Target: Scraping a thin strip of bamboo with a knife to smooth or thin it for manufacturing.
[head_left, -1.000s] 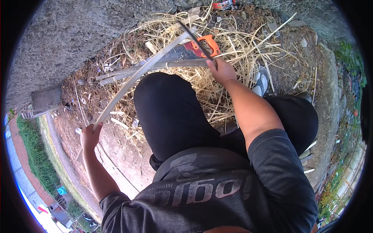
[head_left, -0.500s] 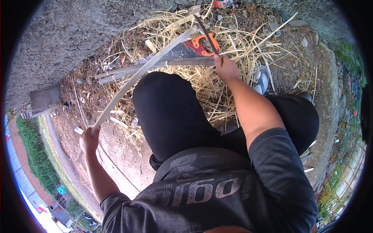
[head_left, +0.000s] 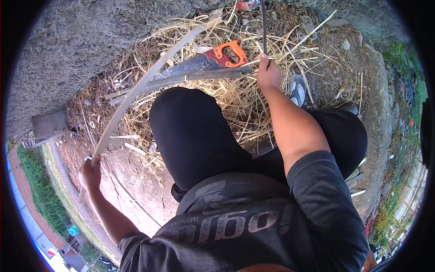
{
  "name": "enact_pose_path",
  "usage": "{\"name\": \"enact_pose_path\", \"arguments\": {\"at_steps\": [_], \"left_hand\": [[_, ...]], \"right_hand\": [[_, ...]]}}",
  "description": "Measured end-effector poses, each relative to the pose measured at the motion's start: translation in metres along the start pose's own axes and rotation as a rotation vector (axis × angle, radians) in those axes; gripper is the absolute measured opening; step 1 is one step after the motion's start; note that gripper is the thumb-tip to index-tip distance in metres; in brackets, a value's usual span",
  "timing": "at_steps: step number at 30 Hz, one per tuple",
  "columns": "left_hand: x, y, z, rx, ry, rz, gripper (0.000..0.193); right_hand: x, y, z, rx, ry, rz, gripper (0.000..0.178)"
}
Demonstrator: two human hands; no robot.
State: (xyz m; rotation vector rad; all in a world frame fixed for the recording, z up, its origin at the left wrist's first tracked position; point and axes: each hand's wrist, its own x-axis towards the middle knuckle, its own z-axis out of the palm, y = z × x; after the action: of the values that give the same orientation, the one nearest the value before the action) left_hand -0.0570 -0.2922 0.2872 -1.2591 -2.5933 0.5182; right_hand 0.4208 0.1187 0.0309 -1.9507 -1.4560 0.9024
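My left hand (head_left: 90, 176) is closed round the near end of a long, pale, bamboo-like strip (head_left: 141, 85). The strip slants away to the right, and its far end lies over the shavings. In my right hand (head_left: 270, 75) is a narrow dark blade (head_left: 263, 31), probably a long knife, pointing straight away from me; its grip is hidden in my fingers. Blade and strip are apart. Between them, beyond my left knee, a handsaw (head_left: 186, 66) with an orange and red handle lies beside dark split lengths (head_left: 213, 74).
A heap of curly pale shavings (head_left: 247, 102) spreads beyond and between my knees. A rough grey wall (head_left: 81, 54) rises at the far left, with a grey block (head_left: 49, 125) near its base. A stone edge (head_left: 379, 99) runs along the right. Red litter (head_left: 248, 5) lies at the far side.
The blade was across the strip's far end; it has swung right and away from it. My left hand has moved left and slightly nearer with the strip.
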Motion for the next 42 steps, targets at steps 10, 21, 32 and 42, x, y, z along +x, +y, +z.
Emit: {"name": "enact_pose_path", "arguments": {"at_steps": [10,21,32,42], "left_hand": [[0.01,0.075,0.006,-0.146,-0.191,0.043,0.054],[0.026,0.087,0.006,-0.219,-0.12,0.122,0.057],[0.015,0.086,0.014,-0.247,-0.174,0.055,0.056],[-0.001,0.072,0.018,-0.356,-0.126,-0.041,0.056]], "right_hand": [[-0.005,0.001,-0.001,-0.077,-0.076,-0.024,0.063],[-0.019,0.003,-0.001,-0.242,-0.37,-0.146,0.06],[-0.02,0.008,-0.005,-0.303,-0.347,-0.172,0.058],[-0.015,0.009,0.002,-0.148,-0.121,-0.242,0.055]]}}
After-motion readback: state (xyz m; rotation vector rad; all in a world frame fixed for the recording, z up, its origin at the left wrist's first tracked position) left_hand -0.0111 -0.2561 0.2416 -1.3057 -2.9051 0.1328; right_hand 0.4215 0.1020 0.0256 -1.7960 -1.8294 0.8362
